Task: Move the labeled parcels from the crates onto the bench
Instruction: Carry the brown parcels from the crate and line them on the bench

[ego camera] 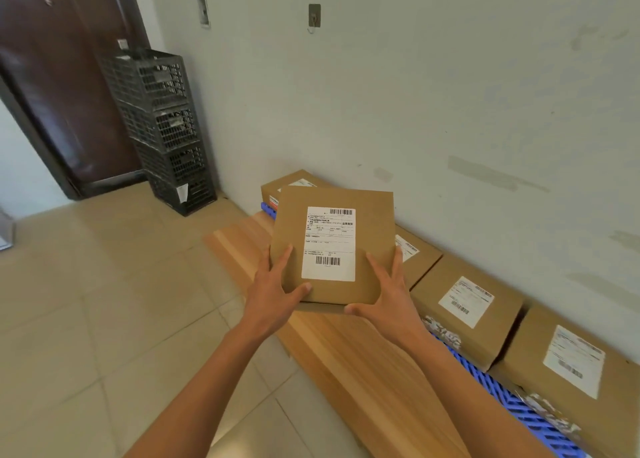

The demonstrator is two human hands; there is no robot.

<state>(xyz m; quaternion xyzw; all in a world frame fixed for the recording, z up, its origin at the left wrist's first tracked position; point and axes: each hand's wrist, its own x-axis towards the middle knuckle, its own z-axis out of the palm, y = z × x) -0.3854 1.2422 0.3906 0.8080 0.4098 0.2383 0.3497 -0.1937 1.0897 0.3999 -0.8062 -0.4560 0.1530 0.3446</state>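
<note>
I hold a flat brown cardboard parcel [372, 222] with a white barcode label up in front of me, above the light wooden bench [367, 364]. My left hand [277, 291] grips its lower left corner, thumb on the top face. My right hand [388, 295] grips the lower right corner, thumb at the near edge. Several more labeled brown parcels [467, 305] sit in blue plastic crates [533, 412] between the bench and the wall.
A stack of black mesh crates [162, 125] stands in the corner beside a dark brown door [59, 77]. Another parcel [294, 182] lies at the far end of the row. Beige floor tiles [104, 319] spread out left of the bench. The white wall runs close behind the crates.
</note>
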